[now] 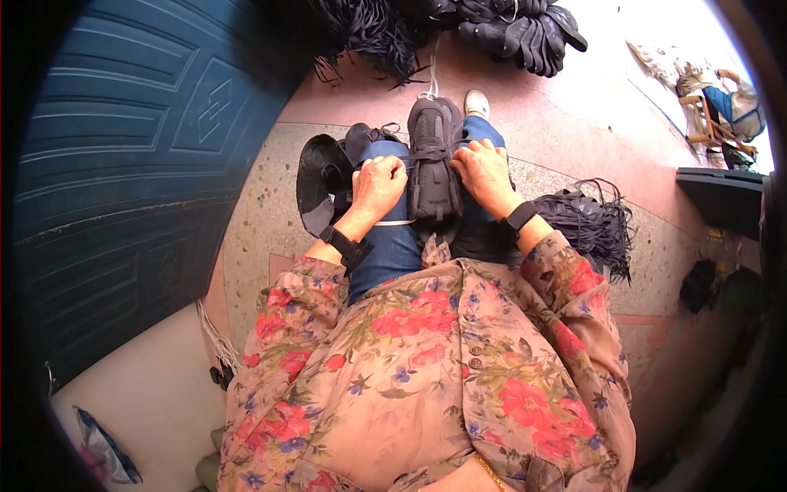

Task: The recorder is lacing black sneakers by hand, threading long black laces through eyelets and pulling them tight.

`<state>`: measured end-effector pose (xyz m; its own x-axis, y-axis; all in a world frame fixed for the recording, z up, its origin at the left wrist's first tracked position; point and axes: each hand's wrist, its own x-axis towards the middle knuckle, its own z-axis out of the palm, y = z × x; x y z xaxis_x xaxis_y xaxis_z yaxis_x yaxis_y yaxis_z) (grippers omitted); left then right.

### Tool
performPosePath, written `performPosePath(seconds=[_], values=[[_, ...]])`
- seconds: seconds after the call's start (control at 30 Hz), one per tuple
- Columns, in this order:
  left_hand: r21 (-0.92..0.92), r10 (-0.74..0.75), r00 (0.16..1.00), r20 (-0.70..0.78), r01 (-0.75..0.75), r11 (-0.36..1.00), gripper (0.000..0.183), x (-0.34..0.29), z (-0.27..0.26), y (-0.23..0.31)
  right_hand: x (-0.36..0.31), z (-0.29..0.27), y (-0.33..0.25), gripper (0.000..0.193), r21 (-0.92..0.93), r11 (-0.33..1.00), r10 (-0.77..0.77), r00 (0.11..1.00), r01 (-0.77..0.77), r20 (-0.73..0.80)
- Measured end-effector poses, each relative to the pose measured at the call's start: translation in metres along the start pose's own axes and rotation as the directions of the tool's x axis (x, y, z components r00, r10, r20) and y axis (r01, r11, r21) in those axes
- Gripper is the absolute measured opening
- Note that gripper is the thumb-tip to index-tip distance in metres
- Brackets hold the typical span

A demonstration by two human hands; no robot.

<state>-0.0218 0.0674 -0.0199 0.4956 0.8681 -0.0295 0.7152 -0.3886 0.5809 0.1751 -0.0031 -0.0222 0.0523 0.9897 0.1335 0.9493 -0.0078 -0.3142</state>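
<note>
A dark grey lace-up shoe upper [434, 184] rests lengthwise between my knees, its heel end toward me. Dark shoelaces [429, 150] cross over its middle and run out to both sides. My left hand [379, 185] is closed at the left side of the shoe, fingers pinched on a lace end. On the other side, my right hand [484, 174] pinches the opposite lace end. The lace ends inside the fingers are mostly hidden. A thin white cord [397, 222] lies over my left thigh beside the shoe's heel.
Piles of dark shoe uppers with loose laces lie ahead [525, 37] and by my right leg [580, 223]. An open black bag-like thing [325, 180] sits left of my knee. A blue panelled door [131, 148] stands at left. Another person [734, 107] sits far right.
</note>
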Motion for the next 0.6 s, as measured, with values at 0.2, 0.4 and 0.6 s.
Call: performPosePath(seconds=[0.2, 0.4, 0.6], values=[[-0.114, 0.014, 0.997, 0.080, -0.005, 0.994, 0.015, 0.012, 0.000, -0.003, 0.000, -0.001, -0.002, 0.014, 0.018, 0.999, 0.035, 0.999, -0.035, -0.006], [-0.080, -0.118, 0.990, 0.073, 0.124, 0.989, 0.019, 0.015, -0.001, 0.012, -0.003, -0.001, -0.003, 0.017, -0.039, 0.999, 0.039, 0.999, -0.038, 0.007], [0.308, 0.214, 0.974, -0.075, -0.182, 0.934, 0.022, -0.008, -0.003, 0.030, -0.007, -0.013, -0.016, 0.031, -0.089, 0.996, -0.013, 0.995, 0.022, 0.094]])
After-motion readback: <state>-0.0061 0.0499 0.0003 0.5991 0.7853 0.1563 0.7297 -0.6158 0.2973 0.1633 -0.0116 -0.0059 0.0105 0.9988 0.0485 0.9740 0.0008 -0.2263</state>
